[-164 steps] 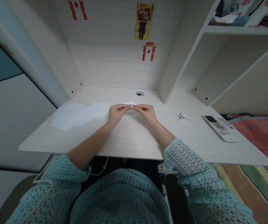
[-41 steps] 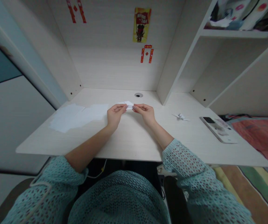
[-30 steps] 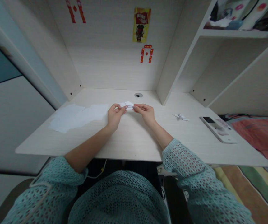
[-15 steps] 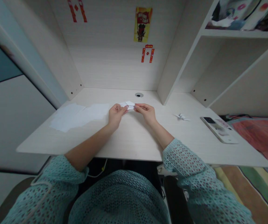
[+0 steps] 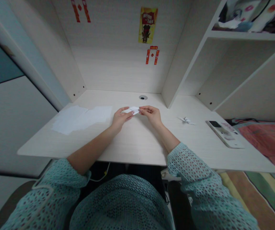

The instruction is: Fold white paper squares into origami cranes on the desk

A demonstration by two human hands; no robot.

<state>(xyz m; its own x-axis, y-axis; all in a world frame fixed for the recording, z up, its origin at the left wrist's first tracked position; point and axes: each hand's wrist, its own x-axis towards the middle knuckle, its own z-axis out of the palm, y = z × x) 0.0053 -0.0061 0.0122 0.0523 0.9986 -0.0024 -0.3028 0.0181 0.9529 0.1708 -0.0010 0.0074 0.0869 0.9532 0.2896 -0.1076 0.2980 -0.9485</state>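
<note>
A small folded piece of white paper [image 5: 133,110] is held just above the pale wooden desk [image 5: 137,143], near its middle. My left hand [image 5: 120,117] pinches its left side with curled fingers. My right hand [image 5: 152,114] pinches its right side, thumb and fingers pressed together. Both forearms stretch forward from teal knitted sleeves. Most of the paper's shape is hidden by my fingers.
Loose white sheets [image 5: 80,117] lie on the desk to the left. A small folded paper figure [image 5: 186,120] rests to the right, with a phone [image 5: 225,133] beyond it. A cable hole [image 5: 143,97] sits at the back; a shelf divider [image 5: 182,60] rises at the right.
The folded paper has been turned and worked between my fingers. My left fingers have shifted their grip on its left side. Both hands stay in the same spot.
</note>
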